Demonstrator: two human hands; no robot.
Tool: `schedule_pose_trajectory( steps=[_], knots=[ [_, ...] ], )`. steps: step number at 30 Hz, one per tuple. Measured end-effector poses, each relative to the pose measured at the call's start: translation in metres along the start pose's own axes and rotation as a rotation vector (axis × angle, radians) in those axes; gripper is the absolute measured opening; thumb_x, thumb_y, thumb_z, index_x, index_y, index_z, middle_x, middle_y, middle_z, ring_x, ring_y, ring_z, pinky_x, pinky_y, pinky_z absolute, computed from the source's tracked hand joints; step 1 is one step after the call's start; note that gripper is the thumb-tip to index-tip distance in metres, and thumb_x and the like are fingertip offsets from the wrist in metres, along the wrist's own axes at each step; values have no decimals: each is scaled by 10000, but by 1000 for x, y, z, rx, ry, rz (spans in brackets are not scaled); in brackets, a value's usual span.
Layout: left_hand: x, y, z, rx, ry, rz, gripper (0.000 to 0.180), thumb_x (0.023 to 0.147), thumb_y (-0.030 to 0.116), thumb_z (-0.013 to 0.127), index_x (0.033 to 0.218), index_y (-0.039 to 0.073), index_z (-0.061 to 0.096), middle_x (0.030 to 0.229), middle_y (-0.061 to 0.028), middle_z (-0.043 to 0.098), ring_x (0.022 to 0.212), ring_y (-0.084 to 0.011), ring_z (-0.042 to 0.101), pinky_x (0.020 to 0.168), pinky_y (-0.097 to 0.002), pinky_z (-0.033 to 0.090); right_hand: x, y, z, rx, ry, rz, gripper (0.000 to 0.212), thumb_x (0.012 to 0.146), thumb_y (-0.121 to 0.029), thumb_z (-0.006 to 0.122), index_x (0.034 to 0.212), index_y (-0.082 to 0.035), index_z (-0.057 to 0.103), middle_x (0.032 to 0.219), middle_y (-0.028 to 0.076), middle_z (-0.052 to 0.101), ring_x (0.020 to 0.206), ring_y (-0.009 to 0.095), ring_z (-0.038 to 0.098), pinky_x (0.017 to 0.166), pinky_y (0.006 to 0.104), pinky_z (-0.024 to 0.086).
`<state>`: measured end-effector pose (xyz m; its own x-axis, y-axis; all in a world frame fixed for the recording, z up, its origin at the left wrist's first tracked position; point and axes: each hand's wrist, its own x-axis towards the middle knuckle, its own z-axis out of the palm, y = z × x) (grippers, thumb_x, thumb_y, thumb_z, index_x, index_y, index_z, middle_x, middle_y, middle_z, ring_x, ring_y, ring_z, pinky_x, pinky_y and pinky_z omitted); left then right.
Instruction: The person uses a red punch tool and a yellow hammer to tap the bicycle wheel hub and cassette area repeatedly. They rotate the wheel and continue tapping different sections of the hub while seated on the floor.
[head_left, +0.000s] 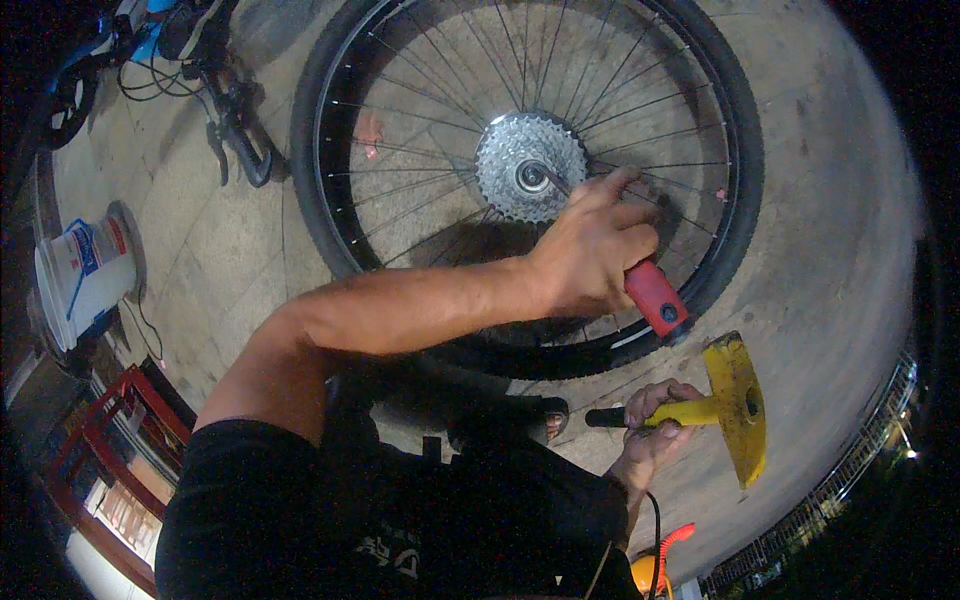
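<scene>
Grey paving point(240, 230) spreads beneath your work, lit against a dark surround. At your far left stand a red frame point(85, 425) and, farther from you, a white bucket point(95, 265) with a blue handle. Next comes a bicycle handlebar point(240, 125) with its cables, near the top. Your bicycle wheel point(312, 170) fills the centre, its silver cassette point(505, 170) facing you; how it is supported, you cannot tell from here. Your left hand point(600, 240) reaches across it, fingers wrapped around a red-handled tool point(655, 295) whose thin shaft slants to the hub at the cassette's middle. Nearer your body, your right hand point(655, 410) grips the handle of a yellow hammer point(738, 410), its head just beside the red handle's end but apart from it. Farther right, a railing point(830, 515) curves along the edge.
</scene>
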<state>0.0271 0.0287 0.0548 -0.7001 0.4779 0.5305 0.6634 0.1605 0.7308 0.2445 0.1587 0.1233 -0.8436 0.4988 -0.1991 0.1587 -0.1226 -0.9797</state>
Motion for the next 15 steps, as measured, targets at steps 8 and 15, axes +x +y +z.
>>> schedule_pose_trajectory(
  steps=[8,15],
  knots=[
    [5,-1,-4,-49,-362,-185,295,528,249,752,713,102,575,737,-106,620,773,-350,641,725,-453,504,-1,-3,1,19,-22,40,626,805,-590,722,1094,-83,495,715,39,454,576,158,467,464,284,361],
    [7,-6,-7,-49,-399,-100,309,534,284,765,709,108,582,690,-101,608,669,-330,637,598,-436,531,-7,16,-6,-47,2,-29,614,846,-612,663,1075,-87,442,663,40,419,502,134,424,439,257,358]
  ],
)
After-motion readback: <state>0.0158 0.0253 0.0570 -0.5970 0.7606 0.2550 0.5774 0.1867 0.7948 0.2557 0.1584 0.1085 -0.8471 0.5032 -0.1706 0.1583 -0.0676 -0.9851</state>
